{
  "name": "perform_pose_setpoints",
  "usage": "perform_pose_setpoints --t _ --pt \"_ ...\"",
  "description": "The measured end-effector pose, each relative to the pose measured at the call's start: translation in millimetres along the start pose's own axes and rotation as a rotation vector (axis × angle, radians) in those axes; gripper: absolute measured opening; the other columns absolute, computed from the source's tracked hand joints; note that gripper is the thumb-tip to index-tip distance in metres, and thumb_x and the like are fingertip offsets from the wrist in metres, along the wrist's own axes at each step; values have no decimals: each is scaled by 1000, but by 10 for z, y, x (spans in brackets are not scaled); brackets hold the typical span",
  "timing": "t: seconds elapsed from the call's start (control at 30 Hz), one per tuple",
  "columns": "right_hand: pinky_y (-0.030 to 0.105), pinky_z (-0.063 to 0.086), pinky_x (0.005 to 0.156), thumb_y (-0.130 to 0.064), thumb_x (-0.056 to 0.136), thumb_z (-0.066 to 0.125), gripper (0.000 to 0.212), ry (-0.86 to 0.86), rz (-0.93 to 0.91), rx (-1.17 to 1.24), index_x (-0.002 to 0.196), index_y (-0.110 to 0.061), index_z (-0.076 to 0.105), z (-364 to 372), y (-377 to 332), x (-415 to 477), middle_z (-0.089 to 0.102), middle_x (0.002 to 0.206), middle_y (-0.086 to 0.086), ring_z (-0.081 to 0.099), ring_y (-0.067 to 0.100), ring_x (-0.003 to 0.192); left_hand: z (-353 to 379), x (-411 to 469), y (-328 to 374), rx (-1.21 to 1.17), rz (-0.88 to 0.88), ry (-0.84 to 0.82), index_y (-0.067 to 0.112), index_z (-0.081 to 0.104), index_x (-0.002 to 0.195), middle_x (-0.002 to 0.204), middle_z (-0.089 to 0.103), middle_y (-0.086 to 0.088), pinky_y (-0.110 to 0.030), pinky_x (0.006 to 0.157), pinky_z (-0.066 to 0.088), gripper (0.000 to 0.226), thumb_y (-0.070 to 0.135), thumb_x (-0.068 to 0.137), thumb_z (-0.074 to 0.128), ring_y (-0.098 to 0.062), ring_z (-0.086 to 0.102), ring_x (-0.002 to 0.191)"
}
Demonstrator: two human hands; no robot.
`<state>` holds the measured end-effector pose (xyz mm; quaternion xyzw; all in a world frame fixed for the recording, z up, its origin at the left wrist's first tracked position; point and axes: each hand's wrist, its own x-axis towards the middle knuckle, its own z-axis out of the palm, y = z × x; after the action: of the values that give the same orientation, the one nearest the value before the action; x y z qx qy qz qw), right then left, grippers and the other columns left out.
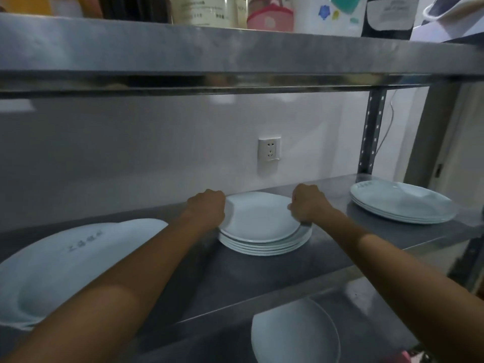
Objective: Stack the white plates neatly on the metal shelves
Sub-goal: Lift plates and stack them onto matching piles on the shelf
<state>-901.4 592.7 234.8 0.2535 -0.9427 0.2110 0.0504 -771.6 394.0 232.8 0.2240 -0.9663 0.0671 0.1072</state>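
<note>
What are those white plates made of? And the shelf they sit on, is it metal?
The plates look like glazed ceramic or porcelain: smooth, white, with a soft shine, though hard plastic cannot be ruled out. Yes, the shelf looks like metal, probably stainless steel: grey, with dull, streaky reflections along its front edge.

The left hand (207,208) and right hand (310,204) are bare, as are both long forearms (146,260).

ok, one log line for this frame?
left hand: grips top plate | right hand: grips top plate | top plate: offset on middle stack
</note>
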Motion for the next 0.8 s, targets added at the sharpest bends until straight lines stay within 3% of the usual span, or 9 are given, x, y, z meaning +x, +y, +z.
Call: perform_pose_setpoints --t 0.1,0.23,0.4,0.53,0.63,0.7,0.8 --pt "29 47 72 -21 88 61 20 -1 5 30 98 -3 65 -75 -15 7 66 99 14 61 29 86 -4 27 -41 -30 -32 -14 13 53 105 99 58 -8 -32 65 42 18 22 90 47 -25 57 81" --pt "35 53 88 -21 89 62 23 -23 -13 45 96 0 68 -297 -61 -48 69 102 15 63 30 96 -121 -17 -68 -61 -27 -13 16 47 93 90 53 -6 -33 65 41 9 23 90 49 -24 52 75" --pt "41 52 93 -21 89 62 32 14 -61 120 99 8 69 -599 -102 -283 71 102 19 66 33 97 -460 -173 -167 -175 -11 46 14 45 88 85 49 -5 -32 67 40 14 27 91 51 -27 53 77" --pt "37 54 81 -15 84 66 18 -25 -76 220 77 1 65 -681 -202 -485 67 77 17 65 29 76 -671 -389 -283 -179 13 93 12 44 85 79 48 -7 -33 63 38 17 25 90 53 -28 51 73" --pt "43 57 88 -14 84 66 18 -50 -118 238 83 4 68 -695 -405 -607 70 84 19 71 33 87 -778 -615 -455 -158 -45 92 12 44 87 83 48 -9 -35 66 40 15 24 91 52 -31 52 76" --pt "45 56 88 -13 83 64 13 -54 -176 233 75 -3 63 -692 -607 -677 67 78 17 71 35 89 -852 -800 -621 -156 -92 98 12 44 89 87 50 -9 -34 68 40 12 23 91 50 -32 53 80" --pt "40 55 75 -13 83 62 13 -84 -265 233 72 -6 60 -638 -988 -791 63 72 17 69 33 76 -950 -1141 -937 -138 -183 106 14 47 89 98 58 -13 -33 70 43 9 22 91 47 -34 58 88"
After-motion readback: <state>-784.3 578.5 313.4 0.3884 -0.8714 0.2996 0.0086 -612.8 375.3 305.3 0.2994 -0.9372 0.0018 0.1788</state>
